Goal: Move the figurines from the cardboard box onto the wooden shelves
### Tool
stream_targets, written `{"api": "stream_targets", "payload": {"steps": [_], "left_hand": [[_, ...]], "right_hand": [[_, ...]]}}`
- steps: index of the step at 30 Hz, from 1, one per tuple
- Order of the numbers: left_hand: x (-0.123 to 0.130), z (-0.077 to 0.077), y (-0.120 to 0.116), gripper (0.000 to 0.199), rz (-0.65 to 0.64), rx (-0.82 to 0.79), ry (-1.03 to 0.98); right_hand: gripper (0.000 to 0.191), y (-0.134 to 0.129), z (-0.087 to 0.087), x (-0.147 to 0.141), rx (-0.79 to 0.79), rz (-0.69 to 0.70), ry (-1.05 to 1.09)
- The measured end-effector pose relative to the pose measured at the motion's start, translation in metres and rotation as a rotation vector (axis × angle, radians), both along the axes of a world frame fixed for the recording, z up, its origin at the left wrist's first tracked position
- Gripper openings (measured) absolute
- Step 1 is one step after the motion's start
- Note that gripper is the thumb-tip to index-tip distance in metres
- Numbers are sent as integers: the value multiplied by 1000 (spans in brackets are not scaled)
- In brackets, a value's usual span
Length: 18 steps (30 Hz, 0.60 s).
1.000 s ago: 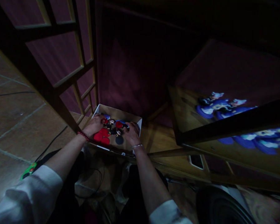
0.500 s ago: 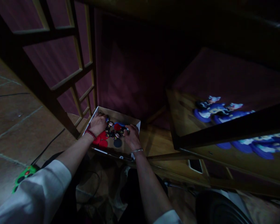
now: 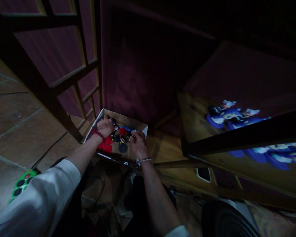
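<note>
Fingers of our left hand have edged deeper into the box, curled at ten o'clock, any grip hidden. Our right hand stays half-curled at three, beside the small figures; we can't tell whether it's holding one.

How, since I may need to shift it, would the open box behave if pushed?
The open box would probably slide rather than tip, being low and wide. Its thin, cardboard-like walls might flex a little. The small figures and red discs look loose inside, so they could shift about.
</note>
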<state>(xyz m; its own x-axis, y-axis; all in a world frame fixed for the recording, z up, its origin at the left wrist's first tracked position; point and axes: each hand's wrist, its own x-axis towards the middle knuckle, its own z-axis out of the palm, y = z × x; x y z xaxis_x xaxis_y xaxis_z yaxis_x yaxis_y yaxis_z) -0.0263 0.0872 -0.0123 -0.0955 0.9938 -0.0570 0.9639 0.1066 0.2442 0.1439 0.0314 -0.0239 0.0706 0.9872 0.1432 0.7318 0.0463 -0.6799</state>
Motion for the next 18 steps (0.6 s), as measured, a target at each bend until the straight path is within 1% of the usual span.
{"api": "stream_targets", "payload": {"steps": [4, 9, 15, 18], "left_hand": [[0, 1, -2, 36, 18, 5, -6], [-1, 2, -4, 33, 33, 28, 4], [-6, 11, -9, 30, -12, 78, -9], [-11, 11, -10, 29, -81, 64, -54]], "right_hand": [[25, -3, 1, 1, 18, 17, 22], [25, -6, 3, 2, -6, 35, 24], [23, -6, 3, -1, -4, 25, 35], [22, -5, 5, -5, 2, 38, 34]]}}
